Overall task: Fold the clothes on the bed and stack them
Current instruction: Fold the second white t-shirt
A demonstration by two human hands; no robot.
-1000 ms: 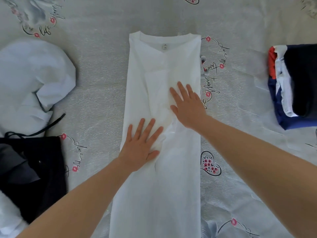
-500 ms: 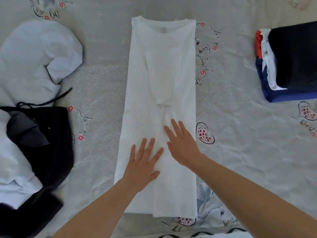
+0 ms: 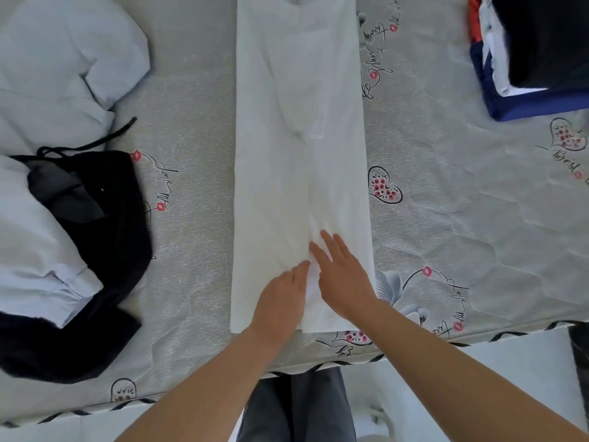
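Note:
A white shirt [image 3: 296,138] lies on the bed as a long narrow strip, both sides folded in, its collar at the far end. My left hand [image 3: 282,301] rests flat near the shirt's hem. My right hand [image 3: 342,275] presses flat beside it, fingers straight and pointing up the strip. At the far right stands a stack of folded clothes [image 3: 529,55], black on top, white and blue beneath. A pile of unfolded clothes, pale blue [image 3: 54,68] and black [image 3: 105,237], lies on the left.
The grey patterned mattress [image 3: 462,218] has its near edge just below the shirt's hem. My legs in dark trousers [image 3: 299,406] stand against that edge on a pale floor. Bare mattress shows on both sides of the shirt.
Both hands have slid down the shirt from its middle to near the hem, coming closer together. The view has tipped down, so the bed's near edge and my legs show.

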